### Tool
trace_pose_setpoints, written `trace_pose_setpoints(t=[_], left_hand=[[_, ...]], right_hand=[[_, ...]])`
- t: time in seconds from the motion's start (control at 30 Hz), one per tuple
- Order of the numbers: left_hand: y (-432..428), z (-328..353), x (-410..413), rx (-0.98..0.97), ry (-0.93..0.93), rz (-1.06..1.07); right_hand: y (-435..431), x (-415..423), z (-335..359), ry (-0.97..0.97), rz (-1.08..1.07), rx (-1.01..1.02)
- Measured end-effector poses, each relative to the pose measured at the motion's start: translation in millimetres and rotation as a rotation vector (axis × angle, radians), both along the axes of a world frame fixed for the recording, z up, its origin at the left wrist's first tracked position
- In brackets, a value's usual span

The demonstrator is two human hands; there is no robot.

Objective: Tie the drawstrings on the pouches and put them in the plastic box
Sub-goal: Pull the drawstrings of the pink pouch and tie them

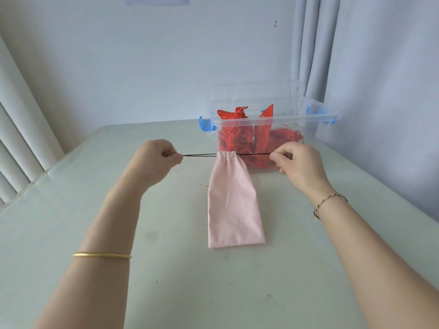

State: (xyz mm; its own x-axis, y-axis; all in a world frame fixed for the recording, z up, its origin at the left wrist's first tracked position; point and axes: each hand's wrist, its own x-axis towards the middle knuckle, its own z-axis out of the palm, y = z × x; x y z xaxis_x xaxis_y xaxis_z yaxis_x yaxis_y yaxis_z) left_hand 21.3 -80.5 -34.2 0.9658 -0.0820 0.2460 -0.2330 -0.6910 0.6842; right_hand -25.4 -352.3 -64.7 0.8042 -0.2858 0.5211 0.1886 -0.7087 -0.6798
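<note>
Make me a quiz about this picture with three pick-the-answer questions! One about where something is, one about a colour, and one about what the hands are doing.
1. Where is the pink pouch?
A) on the table, in front of the plastic box
B) inside the box
C) on the floor

2. What colour are the pouches already in the box?
A) blue
B) red
C) green

3. What are the left hand and right hand doing?
A) resting flat
B) shutting a lid
C) each pinching an end of the black drawstring

Answers:
1 A, because it rests on the tabletop, nearer to us than the box.
2 B, because red fabric shows through the clear wall.
3 C, because the cord runs tight from each hand and the pouch's mouth is gathered.
</note>
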Motion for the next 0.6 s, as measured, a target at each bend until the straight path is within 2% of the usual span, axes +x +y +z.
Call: trace_pose_setpoints(t=[0.07,0.13,0.2,0.3,0.37,0.4,0.43,0.53,0.6], left_hand=[[6.7,0.2,2.1,0.039,0.043,0.033],[5.0,3.5,1.2,-0.062,0.078,0.059],[-2.8,10.0,-4.2,-0.458,0.140,0.037],[-19.8,20.4,-16.3,-1.150,0.315,-0.308],[-30.8,22.4,-20.9,-1.437,0.356,-0.473],[-36.5,22.1,-21.8,-1.476,0.364,-0.501],[-41.9,21.5,-23.0,-1.422,0.367,-0.490],[-50.3,16.5,-26.1,-1.026,0.398,-0.428],[-51.6,12.4,-27.0,-0.818,0.439,-0.450]], right_hand=[[-7.6,1.1,-2.7,0.022,-0.039,0.025],[-7.6,2.8,-7.4,0.061,-0.057,0.053],[-2.6,4.1,-10.9,0.106,-0.051,0.120],[3.3,3.5,-10.2,0.164,0.006,0.244],[5.2,1.6,-8.8,0.206,0.053,0.342],[6.6,0.3,-7.7,0.227,0.081,0.414],[8.6,-1.0,-5.7,0.247,0.113,0.511],[15.7,-6.2,6.9,0.276,0.242,0.905],[21.9,-9.1,15.9,0.268,0.328,1.081]])
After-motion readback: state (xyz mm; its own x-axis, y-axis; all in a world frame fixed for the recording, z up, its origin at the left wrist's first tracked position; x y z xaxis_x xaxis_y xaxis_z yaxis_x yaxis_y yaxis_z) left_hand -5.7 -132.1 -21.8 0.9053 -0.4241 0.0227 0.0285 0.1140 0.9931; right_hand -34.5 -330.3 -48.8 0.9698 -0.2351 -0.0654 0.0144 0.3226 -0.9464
